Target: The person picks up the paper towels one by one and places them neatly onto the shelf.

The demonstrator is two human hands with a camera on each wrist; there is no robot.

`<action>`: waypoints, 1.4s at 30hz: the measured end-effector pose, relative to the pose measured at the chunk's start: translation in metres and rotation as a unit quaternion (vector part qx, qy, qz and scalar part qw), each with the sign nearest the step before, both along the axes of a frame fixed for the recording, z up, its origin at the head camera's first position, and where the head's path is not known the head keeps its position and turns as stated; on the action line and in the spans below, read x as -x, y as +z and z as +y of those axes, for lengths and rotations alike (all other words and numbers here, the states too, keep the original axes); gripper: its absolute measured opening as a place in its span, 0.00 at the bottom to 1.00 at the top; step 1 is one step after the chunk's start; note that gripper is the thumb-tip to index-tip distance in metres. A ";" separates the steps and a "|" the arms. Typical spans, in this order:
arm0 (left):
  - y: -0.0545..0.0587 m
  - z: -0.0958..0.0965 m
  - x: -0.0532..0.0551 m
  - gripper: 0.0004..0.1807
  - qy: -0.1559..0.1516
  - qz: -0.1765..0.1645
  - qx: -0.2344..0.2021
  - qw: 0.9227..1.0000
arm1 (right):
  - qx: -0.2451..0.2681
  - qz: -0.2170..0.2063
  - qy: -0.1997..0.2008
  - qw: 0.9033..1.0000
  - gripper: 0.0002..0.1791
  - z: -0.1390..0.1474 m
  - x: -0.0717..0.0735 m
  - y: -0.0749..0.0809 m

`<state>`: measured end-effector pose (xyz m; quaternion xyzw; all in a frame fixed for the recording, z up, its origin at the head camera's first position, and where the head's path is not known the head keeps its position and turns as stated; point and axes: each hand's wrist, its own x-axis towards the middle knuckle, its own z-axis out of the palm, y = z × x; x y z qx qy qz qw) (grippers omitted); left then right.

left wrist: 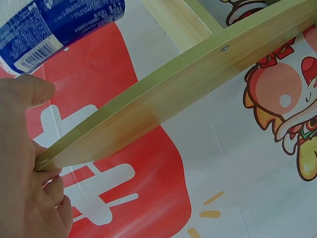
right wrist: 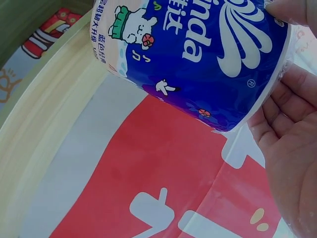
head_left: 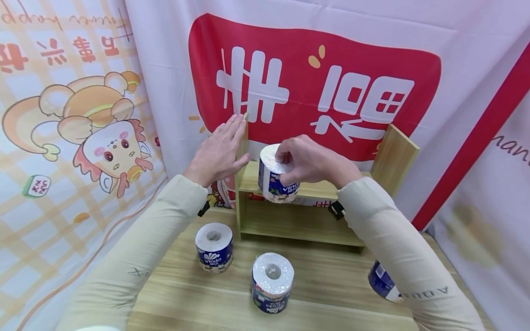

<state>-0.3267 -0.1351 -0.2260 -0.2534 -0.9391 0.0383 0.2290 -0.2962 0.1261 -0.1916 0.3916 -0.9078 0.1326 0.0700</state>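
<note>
My right hand (head_left: 308, 161) grips a wrapped toilet paper roll (head_left: 273, 186) by its top, above the upper board of a small wooden shelf (head_left: 298, 234). In the right wrist view the roll's blue Vinda wrapper (right wrist: 198, 64) faces the camera, with the thumb and fingers at its end. My left hand (head_left: 221, 151) lies with long, extended fingers at the top of the shelf's left side panel (left wrist: 129, 114). Its fingers touch the panel's end in the left wrist view, thumb held apart. Part of the held roll (left wrist: 59, 32) shows there too.
Two upright toilet paper rolls stand on the wooden table in front of the shelf, one at left (head_left: 214, 248) and one nearer the middle (head_left: 272, 282). Another roll (head_left: 383, 282) is partly hidden by the right sleeve. Printed cloth (head_left: 165, 92) hangs behind and at both sides.
</note>
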 end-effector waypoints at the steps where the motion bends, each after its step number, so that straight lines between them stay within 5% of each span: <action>1: 0.000 0.000 0.000 0.51 0.000 0.000 -0.001 1.000 | 0.001 0.001 0.000 1.000 0.19 -0.001 0.001 0.000; 42: 0.000 0.000 0.000 0.49 0.002 -0.003 0.000 1.000 | 0.031 0.018 -0.004 0.999 0.20 -0.017 0.035 -0.010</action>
